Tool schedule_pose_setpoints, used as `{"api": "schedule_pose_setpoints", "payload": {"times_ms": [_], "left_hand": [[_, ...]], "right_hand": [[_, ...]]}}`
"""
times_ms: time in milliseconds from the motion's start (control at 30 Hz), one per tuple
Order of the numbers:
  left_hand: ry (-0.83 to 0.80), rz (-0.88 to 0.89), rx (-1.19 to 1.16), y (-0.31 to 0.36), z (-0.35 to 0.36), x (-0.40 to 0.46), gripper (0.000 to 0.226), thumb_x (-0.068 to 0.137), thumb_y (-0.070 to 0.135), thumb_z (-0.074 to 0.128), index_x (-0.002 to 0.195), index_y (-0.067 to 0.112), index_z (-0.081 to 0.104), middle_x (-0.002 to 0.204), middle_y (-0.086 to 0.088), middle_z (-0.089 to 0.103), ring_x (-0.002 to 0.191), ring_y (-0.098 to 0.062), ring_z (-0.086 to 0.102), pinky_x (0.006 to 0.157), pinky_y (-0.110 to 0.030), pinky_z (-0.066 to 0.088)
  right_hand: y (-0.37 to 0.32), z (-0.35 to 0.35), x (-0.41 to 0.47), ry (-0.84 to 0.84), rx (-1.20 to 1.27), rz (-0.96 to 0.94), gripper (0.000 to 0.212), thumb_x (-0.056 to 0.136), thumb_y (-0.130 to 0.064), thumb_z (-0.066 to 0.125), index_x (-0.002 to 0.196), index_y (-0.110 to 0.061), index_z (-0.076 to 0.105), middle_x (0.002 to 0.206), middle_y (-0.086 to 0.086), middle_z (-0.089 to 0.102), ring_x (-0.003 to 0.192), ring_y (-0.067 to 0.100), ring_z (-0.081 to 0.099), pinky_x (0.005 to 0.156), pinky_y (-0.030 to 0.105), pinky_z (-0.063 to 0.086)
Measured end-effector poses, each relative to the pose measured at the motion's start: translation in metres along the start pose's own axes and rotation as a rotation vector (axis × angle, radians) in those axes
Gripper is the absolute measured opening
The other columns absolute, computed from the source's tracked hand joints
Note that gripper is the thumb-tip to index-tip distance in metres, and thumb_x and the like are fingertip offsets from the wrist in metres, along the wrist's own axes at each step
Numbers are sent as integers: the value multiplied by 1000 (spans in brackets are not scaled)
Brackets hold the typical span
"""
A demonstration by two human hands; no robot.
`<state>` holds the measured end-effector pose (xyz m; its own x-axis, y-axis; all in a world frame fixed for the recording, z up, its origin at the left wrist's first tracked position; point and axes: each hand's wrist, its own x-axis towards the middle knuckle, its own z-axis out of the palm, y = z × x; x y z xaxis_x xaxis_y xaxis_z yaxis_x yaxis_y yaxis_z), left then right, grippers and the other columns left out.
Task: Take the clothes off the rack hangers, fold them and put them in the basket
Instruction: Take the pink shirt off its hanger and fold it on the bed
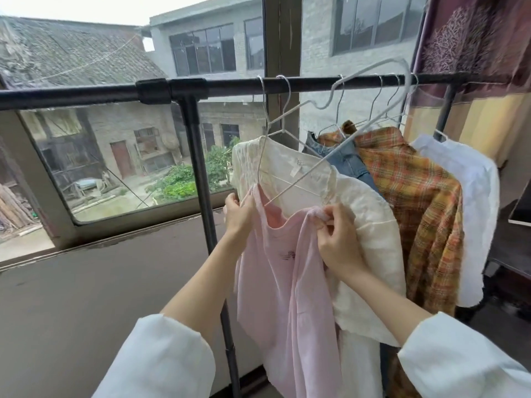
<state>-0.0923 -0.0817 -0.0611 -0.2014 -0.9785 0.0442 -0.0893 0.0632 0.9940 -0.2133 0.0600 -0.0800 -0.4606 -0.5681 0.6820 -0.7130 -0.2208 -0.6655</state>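
A: From the head view, where does the step stand?

B: The pink top (283, 271) hangs in front of the rack bar (258, 83), half off a white wire hanger (324, 152) that is tilted and lifted clear of the bar. The left hand (240, 214) pinches the left shoulder of the pink top; the right hand (337, 234) is closed on the right shoulder edge, fingers curled tight around the fabric.

A: How would you finish it cleanly?

B: I'd slide one shoulder off the wire end first, then let the hanger drop out through the neck instead of tugging, since thin fabric may stretch.

A: What about the others?

B: The cream blouse (365, 214), denim piece (344, 159), plaid shirt (416, 202) and white shirt (471, 202) hang behind on their hangers. The basket is not in sight.
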Motion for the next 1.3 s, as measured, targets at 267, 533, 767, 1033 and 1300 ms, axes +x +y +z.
{"api": "schedule_pose_setpoints", "payload": {"times_ms": [267, 533, 767, 1033, 1300], "left_hand": [[43, 351, 197, -7, 21, 12, 23, 96, 33, 46, 110, 18, 58, 97, 1, 60, 96, -21, 57, 88, -36, 46], [-181, 276, -41, -4, 14, 10, 40, 95, 40, 47, 128, 17, 47, 106, 8, 52, 96, -2, 53, 81, -19, 43], [-368, 202, -106, -6, 18, -9, 40, 98, 37, 43, 131, 15, 50, 111, -9, 66, 104, -28, 64, 95, -47, 49], [-361, -318, -504, -17, -2, -2, 21, 91, 38, 53, 84, 20, 61, 81, -3, 69, 73, -15, 68, 77, -34, 54], [-30, -507, -246, -66, -18, -32, 33, 95, 33, 44, 78, 10, 60, 76, -10, 69, 70, -19, 58, 65, -28, 46]], "right_hand": [[1, -11, 8, 32, 0, 5, 14, 90, -8, 57, 81, -10, 46, 79, -14, 43, 75, 1, 37, 77, 1, 30], [13, -17, 3, -21, 90, 47, 15, 88, -21, 52, 82, -10, 45, 78, -7, 47, 72, 0, 47, 70, 6, 37], [11, -19, -2, -47, 122, 77, 14, 92, -9, 55, 82, -7, 45, 76, -9, 45, 68, -9, 46, 70, 6, 38], [7, -20, -4, -65, 149, 80, 15, 93, -9, 54, 81, -6, 45, 74, -8, 44, 65, -9, 45, 67, 7, 38], [10, -13, -31, -420, 189, 238, 20, 90, -14, 58, 78, -15, 43, 69, -5, 41, 61, 16, 38, 55, 17, 34]]}}
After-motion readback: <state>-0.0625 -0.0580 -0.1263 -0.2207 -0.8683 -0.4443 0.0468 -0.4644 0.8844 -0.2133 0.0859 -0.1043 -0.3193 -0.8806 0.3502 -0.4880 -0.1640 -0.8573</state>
